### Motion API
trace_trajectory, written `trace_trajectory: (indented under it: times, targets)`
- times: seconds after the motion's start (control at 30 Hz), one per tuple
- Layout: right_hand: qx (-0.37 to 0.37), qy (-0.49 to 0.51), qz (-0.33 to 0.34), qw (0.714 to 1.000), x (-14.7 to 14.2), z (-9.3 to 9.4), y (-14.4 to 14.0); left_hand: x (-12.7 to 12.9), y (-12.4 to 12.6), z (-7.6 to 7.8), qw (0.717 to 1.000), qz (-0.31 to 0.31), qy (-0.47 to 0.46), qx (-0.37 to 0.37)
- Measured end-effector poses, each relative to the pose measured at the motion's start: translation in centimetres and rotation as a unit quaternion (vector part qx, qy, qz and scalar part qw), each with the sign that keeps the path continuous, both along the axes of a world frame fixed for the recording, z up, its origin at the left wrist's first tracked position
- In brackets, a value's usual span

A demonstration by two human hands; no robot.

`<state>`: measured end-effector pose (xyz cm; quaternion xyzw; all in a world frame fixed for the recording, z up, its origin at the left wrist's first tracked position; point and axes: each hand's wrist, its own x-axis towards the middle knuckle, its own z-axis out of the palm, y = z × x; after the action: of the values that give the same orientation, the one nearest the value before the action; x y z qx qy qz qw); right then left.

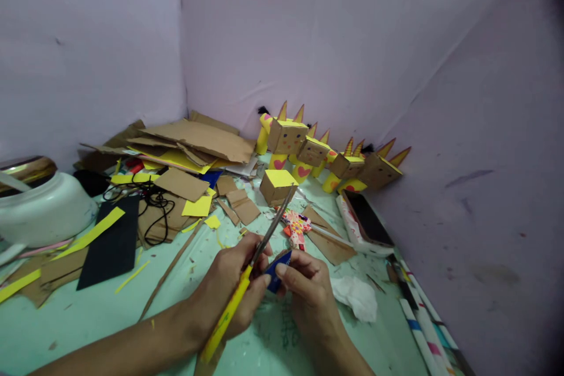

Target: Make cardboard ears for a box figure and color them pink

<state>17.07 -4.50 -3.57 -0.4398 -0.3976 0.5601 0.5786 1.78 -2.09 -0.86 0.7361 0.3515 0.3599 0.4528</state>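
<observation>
My left hand (227, 279) is closed around yellow-handled scissors (229, 311), seen nearly edge-on, with their blades pointing up and away. Its thumb also touches a small dark blue piece of card (277, 273). My right hand (315, 291) pinches that blue piece between thumb and fingers, close to the left thumb. Just beyond the hands lies a patterned, star-like paper piece (296, 226) with a pale stick. A small cardboard box (278, 188) with a yellow top stands behind the scissor tips.
Cardboard sheets (207, 138) pile up at the back left, near black cord (161, 205) and black card (112, 241). Several horned box-headed figures (288, 138) line the wall. A phone (368, 220), crumpled tissue (356, 298), markers (425, 317) and a white pot (48, 211) flank the table.
</observation>
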Motion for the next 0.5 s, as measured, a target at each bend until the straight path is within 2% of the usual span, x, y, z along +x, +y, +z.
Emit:
trace_trajectory:
  times: [0.1,0.2,0.27,0.37,0.5]
  targets:
    - [0.006,-0.012,-0.026,1.000,0.5,-0.1,0.3,-0.2,0.3,0.1,1.000,-0.019,0.022,0.013]
    - [0.012,-0.015,-0.054,0.998,0.9,0.0,0.6,-0.4,0.9,0.0,0.996,0.005,0.071,0.053]
    - [0.012,-0.030,-0.054,0.998,0.9,0.2,0.7,-0.5,1.2,0.1,0.995,0.019,0.084,0.054]
    - [-0.004,-0.083,-0.011,0.996,0.4,0.9,0.5,-0.7,1.4,0.7,0.999,0.011,0.043,0.001]
    - [-0.033,-0.138,0.071,0.987,-0.7,1.4,0.0,-0.8,1.3,1.3,0.996,-0.050,-0.020,-0.070]
